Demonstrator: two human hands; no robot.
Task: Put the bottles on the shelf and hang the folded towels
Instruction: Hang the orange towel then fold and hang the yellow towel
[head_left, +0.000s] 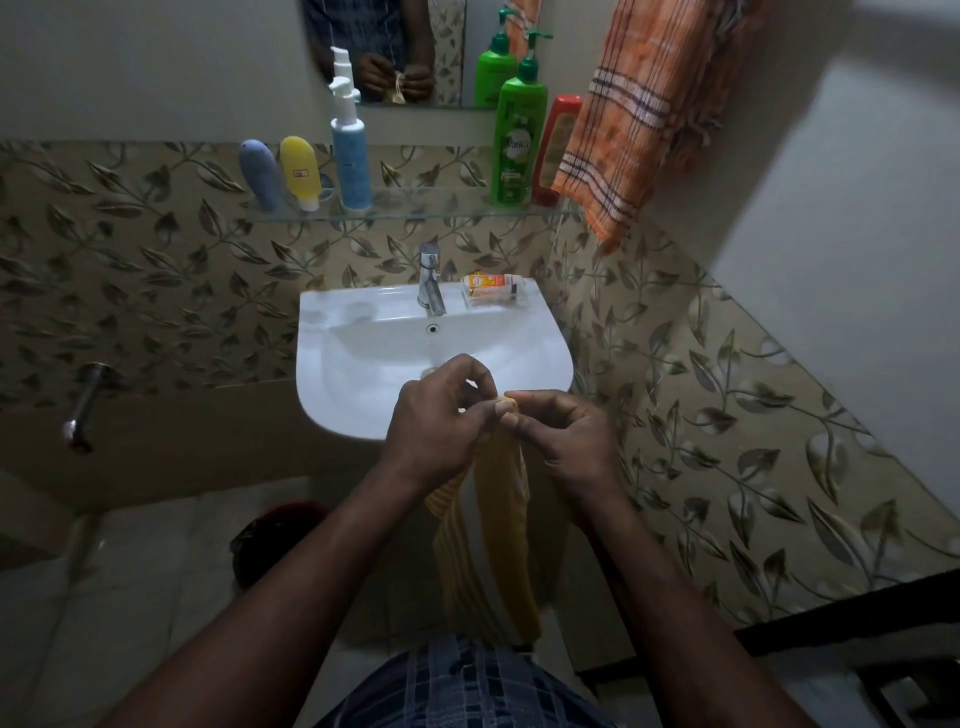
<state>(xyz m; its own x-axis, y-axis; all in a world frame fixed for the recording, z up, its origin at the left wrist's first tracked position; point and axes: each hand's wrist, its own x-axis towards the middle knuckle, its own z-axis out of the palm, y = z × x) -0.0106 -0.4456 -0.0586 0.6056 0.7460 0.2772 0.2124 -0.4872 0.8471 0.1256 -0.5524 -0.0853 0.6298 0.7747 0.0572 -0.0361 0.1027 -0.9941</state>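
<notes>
A yellow striped towel (493, 545) hangs down in front of the sink, pinched at its top edge by my left hand (436, 421) and my right hand (561, 436), which are close together. On the glass shelf (415, 213) stand a grey-blue tube (260, 174), a yellow tube (300, 171), a white and blue pump bottle (350, 150), a green pump bottle (517, 140) and a red bottle (558, 145). An orange checked towel (634, 109) hangs at the upper right, partly covering the red bottle.
The white sink (363, 374) with its chrome tap (430, 280) is below the shelf; a small orange box (491, 283) lies on its rim. A mirror (384, 52) is above. A wall tap (83, 410) juts out at left, and a dark bucket (280, 540) is on the floor.
</notes>
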